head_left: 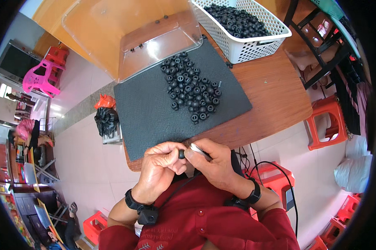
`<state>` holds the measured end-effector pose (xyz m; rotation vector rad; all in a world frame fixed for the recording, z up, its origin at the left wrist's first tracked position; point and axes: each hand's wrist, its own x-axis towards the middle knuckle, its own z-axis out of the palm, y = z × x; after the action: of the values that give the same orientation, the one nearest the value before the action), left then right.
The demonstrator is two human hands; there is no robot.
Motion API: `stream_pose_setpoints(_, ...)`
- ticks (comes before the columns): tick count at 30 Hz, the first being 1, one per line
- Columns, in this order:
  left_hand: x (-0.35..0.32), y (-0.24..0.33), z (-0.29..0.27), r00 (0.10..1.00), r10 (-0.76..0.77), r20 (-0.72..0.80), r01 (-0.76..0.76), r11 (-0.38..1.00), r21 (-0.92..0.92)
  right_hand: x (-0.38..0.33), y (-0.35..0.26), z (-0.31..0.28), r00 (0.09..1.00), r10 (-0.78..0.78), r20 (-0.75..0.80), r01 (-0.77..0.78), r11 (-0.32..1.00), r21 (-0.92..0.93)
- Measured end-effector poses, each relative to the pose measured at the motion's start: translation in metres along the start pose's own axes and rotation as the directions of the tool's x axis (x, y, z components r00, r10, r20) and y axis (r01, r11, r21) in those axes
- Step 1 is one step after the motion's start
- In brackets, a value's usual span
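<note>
Just off the near edge of the dark mat (143,114), my two hands meet in front of my chest. A small round black part (181,154) is pinched between the thumb and fingers of my left hand (158,168). My right hand (216,164) is closed around a slim tool (200,151) with a whitish end and a dark shaft; its exact kind is unclear. The right thumb is close against the black part. Farther up the mat lies a loose pile of similar black, ball-like parts (191,88), several showing round openings.
A white perforated basket (254,49) full of black parts stands at the table's far right. A clear plastic bin (125,62) with a few parts sits tilted at the far left. Red stools (330,125) and a black bag (106,121) surround the wooden table (275,91).
</note>
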<state>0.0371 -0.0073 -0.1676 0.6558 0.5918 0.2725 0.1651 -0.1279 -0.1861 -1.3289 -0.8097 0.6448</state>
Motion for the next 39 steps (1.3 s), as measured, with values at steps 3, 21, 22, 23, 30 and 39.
stream_pose_setpoints(3,0.006,0.013,0.002,0.999,-0.039,0.012,0.037,0.995,0.087,0.000,0.008,-0.003,0.998,0.070,-0.010,-0.069,0.994,0.083)
stream_pose_setpoints(21,0.208,0.175,0.178,0.890,0.400,0.220,-0.452,0.703,0.549,-0.001,0.013,-0.010,0.995,0.083,0.054,-0.088,0.991,0.102)
stream_pose_setpoints(22,0.207,0.178,0.180,0.864,0.459,0.206,-0.489,0.667,0.562,-0.002,0.012,-0.010,0.997,0.063,0.053,-0.067,0.995,0.080)
stream_pose_setpoints(23,0.201,0.180,0.177,0.851,0.477,0.219,-0.504,0.624,0.597,0.000,0.009,-0.012,0.998,0.042,0.054,-0.045,0.997,0.058)
stream_pose_setpoints(30,0.144,0.153,0.074,0.935,0.283,0.214,-0.312,0.370,0.875,0.003,0.005,-0.011,0.999,0.021,0.030,-0.021,1.000,-0.005)
stream_pose_setpoints(39,0.086,0.066,-0.002,0.798,0.481,0.363,-0.355,-0.112,0.928,0.004,0.006,-0.008,0.999,0.006,0.036,-0.005,1.000,-0.014)
